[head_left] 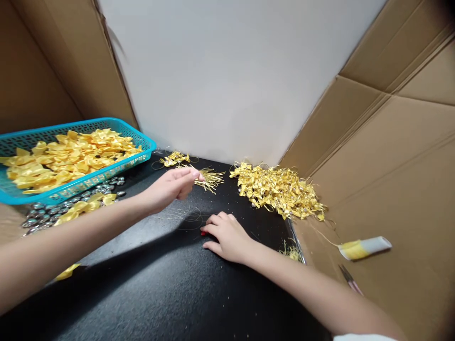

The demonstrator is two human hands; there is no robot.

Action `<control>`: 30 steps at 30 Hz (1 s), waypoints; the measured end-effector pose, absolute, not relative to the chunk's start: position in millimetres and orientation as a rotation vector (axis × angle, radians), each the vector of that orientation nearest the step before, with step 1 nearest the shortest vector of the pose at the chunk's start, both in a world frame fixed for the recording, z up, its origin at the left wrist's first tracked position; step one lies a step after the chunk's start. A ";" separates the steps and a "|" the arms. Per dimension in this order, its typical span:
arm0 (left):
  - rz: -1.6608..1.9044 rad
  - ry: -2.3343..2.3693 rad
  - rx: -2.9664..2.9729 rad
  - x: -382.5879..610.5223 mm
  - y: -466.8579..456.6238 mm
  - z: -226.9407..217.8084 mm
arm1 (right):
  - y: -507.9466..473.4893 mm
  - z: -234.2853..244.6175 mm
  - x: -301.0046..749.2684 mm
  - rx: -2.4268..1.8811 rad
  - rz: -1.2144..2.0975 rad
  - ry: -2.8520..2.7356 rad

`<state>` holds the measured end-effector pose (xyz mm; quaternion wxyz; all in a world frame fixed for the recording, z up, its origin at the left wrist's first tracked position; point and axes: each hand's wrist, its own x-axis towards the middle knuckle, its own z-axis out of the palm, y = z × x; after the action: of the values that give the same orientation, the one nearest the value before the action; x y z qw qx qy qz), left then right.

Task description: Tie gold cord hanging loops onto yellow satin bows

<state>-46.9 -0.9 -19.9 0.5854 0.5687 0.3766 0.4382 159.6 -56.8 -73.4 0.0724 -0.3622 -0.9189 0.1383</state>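
Observation:
My left hand (pixel 174 187) is raised above the table, thumb and fingers pinched together. Anything between its fingertips is too small to make out. Just behind it lies a bundle of cut gold cords (pixel 212 179). My right hand (pixel 229 237) rests low over the black tabletop (pixel 152 289), palm down, with its thumb apart from the fingers. A small red thing (pixel 203 233) shows at its index fingertip; its kind is hidden. Thin, clear-looking loops of thread (pixel 181 215) lie between the two hands.
A turquoise basket (pixel 151 150) of yellow ribbon bows stands at left, beside silvery gems (pixel 42 215) and loose bows (pixel 83 207). Finished-looking bows with cord loops (pixel 280 189) are heaped at right. A cord spool (pixel 366 247) and snips (pixel 350 279) lie on cardboard.

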 end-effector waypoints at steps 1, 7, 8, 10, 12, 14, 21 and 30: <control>0.998 0.887 1.340 -47.1 -4.6 -24.7 | -57.5 -80.6 158.7 -1.098 0.358 -2.755; 1.008 0.985 1.571 -40.5 -21.3 -35.1 | -62.9 -101.8 157.6 -0.935 -0.125 -2.735; 1.007 0.990 1.606 -38.9 -23.0 -35.2 | -64.4 -104.6 158.1 -0.914 -0.205 -2.728; 0.984 0.989 1.637 -35.8 -25.9 -36.0 | -66.6 -109.4 159.4 -0.912 -0.310 -2.712; 0.951 0.995 1.630 -33.2 -28.3 -38.1 | -67.5 -111.6 161.3 -0.951 -0.336 -2.706; 0.919 1.002 1.607 -30.5 -30.5 -41.4 | -68.4 -109.9 164.2 -1.020 -0.255 -2.683; 0.869 0.994 1.356 -13.1 -50.5 -68.1 | -106.0 -91.5 172.8 -1.265 1.028 -1.799; 0.692 0.981 1.866 -10.4 -70.5 -87.1 | -120.6 -97.4 205.5 -1.246 1.368 -0.807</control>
<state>-10.4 -70.5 -87.1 0.4450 0.7531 0.3960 0.2793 205.5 -120.6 -97.4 0.5326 -0.5224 -0.3384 0.5735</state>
